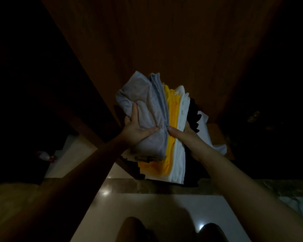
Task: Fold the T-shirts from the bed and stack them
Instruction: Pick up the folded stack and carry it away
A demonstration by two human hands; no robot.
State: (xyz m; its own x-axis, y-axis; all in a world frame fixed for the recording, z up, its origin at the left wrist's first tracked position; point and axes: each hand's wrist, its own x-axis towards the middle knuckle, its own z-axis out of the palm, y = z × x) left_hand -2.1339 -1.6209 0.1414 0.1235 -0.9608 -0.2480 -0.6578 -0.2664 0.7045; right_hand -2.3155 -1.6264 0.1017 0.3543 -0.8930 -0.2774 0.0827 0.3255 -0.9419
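A broad brown wooden panel (164,41) rises just behind the stack of folded grey, yellow, white and black T-shirts (172,119). A dark slanting wooden board (87,119) crowds the left hand (136,131). Room lies open above the glossy pale tiled floor (147,206).

Both my forearms stretch forward. My left grip (138,131) and right grip (186,137) clasp the shirt stack (172,109) from either side, thumbs pressed on top, tips nearly meeting.

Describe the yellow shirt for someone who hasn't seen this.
In front of the brown wooden panel, left hand and right hand grip a stack of folded T-shirts. The yellow shirt is its only bright layer, between the grey shirt and white shirt.
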